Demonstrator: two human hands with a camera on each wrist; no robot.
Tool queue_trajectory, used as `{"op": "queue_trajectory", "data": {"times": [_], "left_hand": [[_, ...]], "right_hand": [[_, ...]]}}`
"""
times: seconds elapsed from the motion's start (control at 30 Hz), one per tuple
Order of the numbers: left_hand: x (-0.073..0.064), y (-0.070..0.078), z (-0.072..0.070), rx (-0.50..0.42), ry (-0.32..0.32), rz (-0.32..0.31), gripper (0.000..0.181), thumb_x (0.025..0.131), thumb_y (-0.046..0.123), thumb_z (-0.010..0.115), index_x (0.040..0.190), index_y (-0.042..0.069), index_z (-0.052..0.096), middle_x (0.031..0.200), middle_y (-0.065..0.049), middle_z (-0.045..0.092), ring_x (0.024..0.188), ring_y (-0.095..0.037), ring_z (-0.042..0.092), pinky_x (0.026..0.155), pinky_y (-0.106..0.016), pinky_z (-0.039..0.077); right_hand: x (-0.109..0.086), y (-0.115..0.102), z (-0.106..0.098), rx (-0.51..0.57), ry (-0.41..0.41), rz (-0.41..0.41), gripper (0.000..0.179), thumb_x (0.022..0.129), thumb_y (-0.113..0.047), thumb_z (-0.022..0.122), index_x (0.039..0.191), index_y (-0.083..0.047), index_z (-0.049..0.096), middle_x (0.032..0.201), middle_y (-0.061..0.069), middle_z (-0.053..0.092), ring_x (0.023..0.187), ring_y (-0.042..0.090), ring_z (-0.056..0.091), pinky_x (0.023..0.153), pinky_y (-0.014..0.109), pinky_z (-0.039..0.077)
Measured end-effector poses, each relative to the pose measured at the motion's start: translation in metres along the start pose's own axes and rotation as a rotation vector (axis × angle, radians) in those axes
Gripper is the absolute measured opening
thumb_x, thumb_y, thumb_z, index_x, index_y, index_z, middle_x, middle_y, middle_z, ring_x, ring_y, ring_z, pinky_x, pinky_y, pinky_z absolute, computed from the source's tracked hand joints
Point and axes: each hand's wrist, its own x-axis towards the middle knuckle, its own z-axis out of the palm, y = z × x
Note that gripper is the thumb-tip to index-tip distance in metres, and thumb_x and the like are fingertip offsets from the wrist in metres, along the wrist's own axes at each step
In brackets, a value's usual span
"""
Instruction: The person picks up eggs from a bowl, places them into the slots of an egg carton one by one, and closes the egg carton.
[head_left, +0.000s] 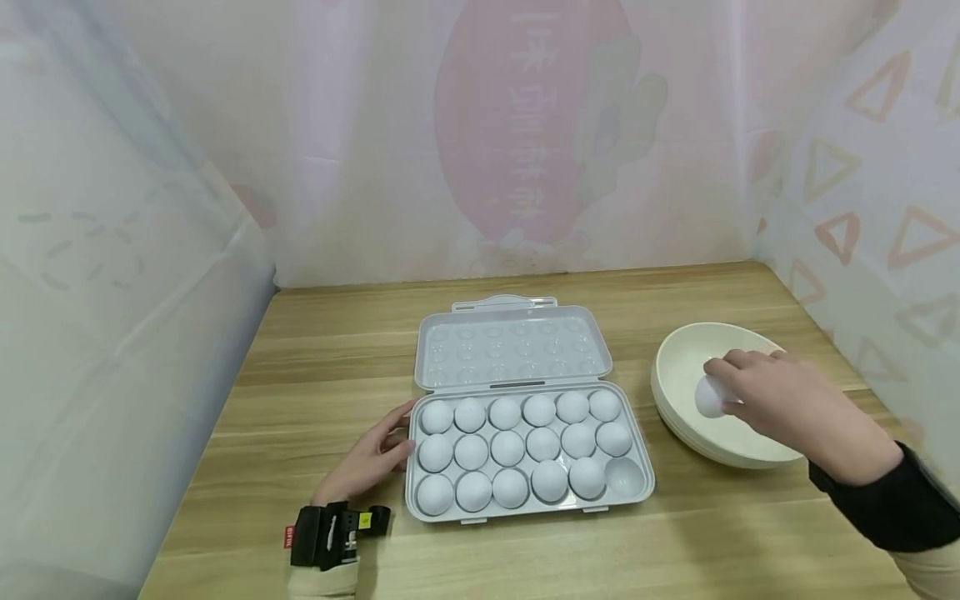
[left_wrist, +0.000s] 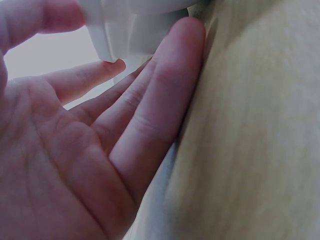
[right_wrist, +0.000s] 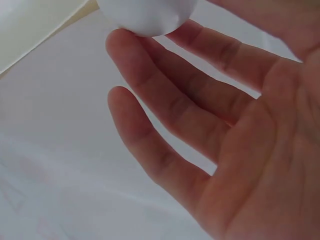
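A grey plastic egg box (head_left: 525, 508) lies on the table with its see-through lid (head_left: 517, 346) folded back. White eggs (head_left: 507, 448) fill its rows, apart from one bare cup (head_left: 624, 478) at the front right corner. My left hand (head_left: 367, 458) rests at the box's left end; its fingers (left_wrist: 160, 95) are nearly straight, with the tips at the box's side wall (left_wrist: 102, 35). Over a cream bowl (head_left: 678, 367), my right hand (head_left: 795, 400) pinches a white egg (head_left: 708, 397) with thumb and fingertips. The right wrist view shows this egg (right_wrist: 150, 15) cut off at the top.
The bowl stands to the right of the egg box, near the wood-grain table's (head_left: 315, 358) right side. Pale printed sheets hang around the table, one behind (head_left: 360, 167) and one at each side. The bowl's inside is partly hidden by the right hand.
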Motion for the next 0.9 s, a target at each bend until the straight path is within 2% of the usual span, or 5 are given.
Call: {"op": "queue_trajectory", "data": {"times": [0.2,0.43,0.53,0.9], "left_hand": [[0.0,0.003,0.001,0.012,0.005,-0.016,0.056,0.095,0.017,0.05,0.144,0.022,0.025,0.135,-0.024,0.041,0.108,-0.035,0.053,0.076,-0.035,0.054],[-0.001,0.004,0.001,0.017,0.01,-0.009,0.056,0.094,0.016,0.05,0.144,0.022,0.026,0.134,-0.024,0.041,0.106,-0.035,0.054,0.075,-0.035,0.054],[-0.001,0.004,0.0,0.017,0.012,-0.013,0.056,0.095,0.017,0.05,0.144,0.023,0.026,0.134,-0.024,0.041,0.107,-0.034,0.054,0.076,-0.035,0.054],[-0.001,0.005,0.001,-0.004,0.004,-0.015,0.056,0.094,0.014,0.05,0.144,0.022,0.025,0.135,-0.023,0.041,0.108,-0.035,0.053,0.076,-0.036,0.054]], "right_hand": [[-0.006,-0.026,-0.002,-0.065,0.142,-0.109,0.047,0.055,-0.016,0.082,0.094,-0.006,0.059,0.085,0.009,0.063,0.075,0.027,0.06,0.059,0.038,0.047],[-0.005,-0.053,0.011,-0.054,0.28,-0.235,0.042,0.06,-0.014,0.075,0.097,-0.004,0.059,0.086,0.01,0.063,0.074,0.025,0.061,0.061,0.039,0.048],[-0.005,-0.061,0.018,-0.052,0.307,-0.26,0.04,0.061,-0.016,0.073,0.097,-0.004,0.059,0.086,0.009,0.062,0.074,0.023,0.061,0.06,0.037,0.048],[-0.006,-0.084,0.052,-0.031,0.356,-0.288,0.047,0.055,-0.02,0.079,0.095,-0.007,0.058,0.088,0.008,0.063,0.074,0.023,0.061,0.059,0.037,0.05]]}}
